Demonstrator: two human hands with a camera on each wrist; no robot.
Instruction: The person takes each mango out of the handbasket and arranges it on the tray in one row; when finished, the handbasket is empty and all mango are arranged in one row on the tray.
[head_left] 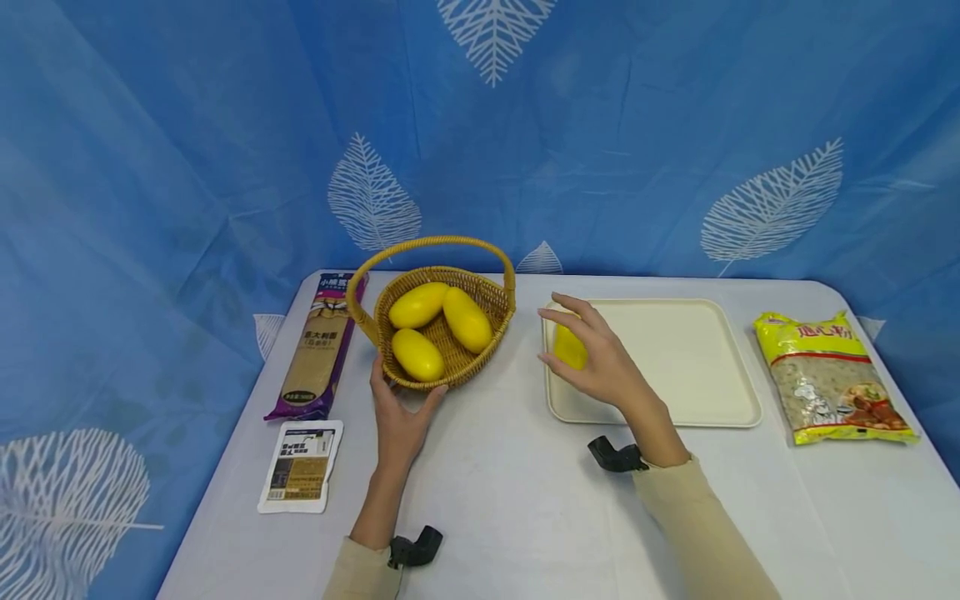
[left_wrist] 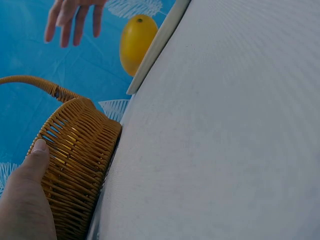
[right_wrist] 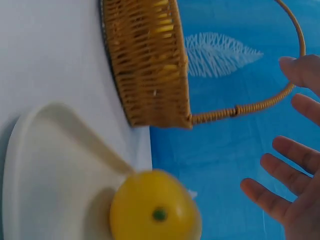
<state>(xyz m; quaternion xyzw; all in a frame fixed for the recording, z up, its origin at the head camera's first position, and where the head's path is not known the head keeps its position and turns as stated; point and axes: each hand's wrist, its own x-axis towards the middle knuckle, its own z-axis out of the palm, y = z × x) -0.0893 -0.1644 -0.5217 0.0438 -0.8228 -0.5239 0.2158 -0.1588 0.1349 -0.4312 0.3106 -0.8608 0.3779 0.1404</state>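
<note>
1. Beige sleeves (head_left: 697,525) seen nearest; a black device (head_left: 416,548) is worn at each wrist; the white table (head_left: 510,508) is spread below.
2. Flat white-edged packet (head_left: 302,467) is laid at left, near the forearm.
3. Left hand (head_left: 402,425) is set at the near end of the wicker basket (left_wrist: 82,160); thumb is laid against the outer weave; fingers are mostly hidden, so whether the basket is gripped or only touched cannot be told.
4. Right hand (head_left: 603,358) is held above the left part of the cream tray (head_left: 667,358); fingers are spread, nothing is gripped; a gap to the fruit is shown in the left wrist view.
5. Single yellow fruit (head_left: 568,346) is placed at the tray's left end; partly covered by the hand in the head view.
6. Three yellow fruits (head_left: 417,356) are contained in the basket, under its arched handle (head_left: 435,240).
7. Purple-edged bag (head_left: 315,354) is laid just left of the basket; yellow-topped bag (head_left: 832,383) is laid right of the tray.
8. Blue backdrop (head_left: 600,125) with white leaf prints is hung behind.
</note>
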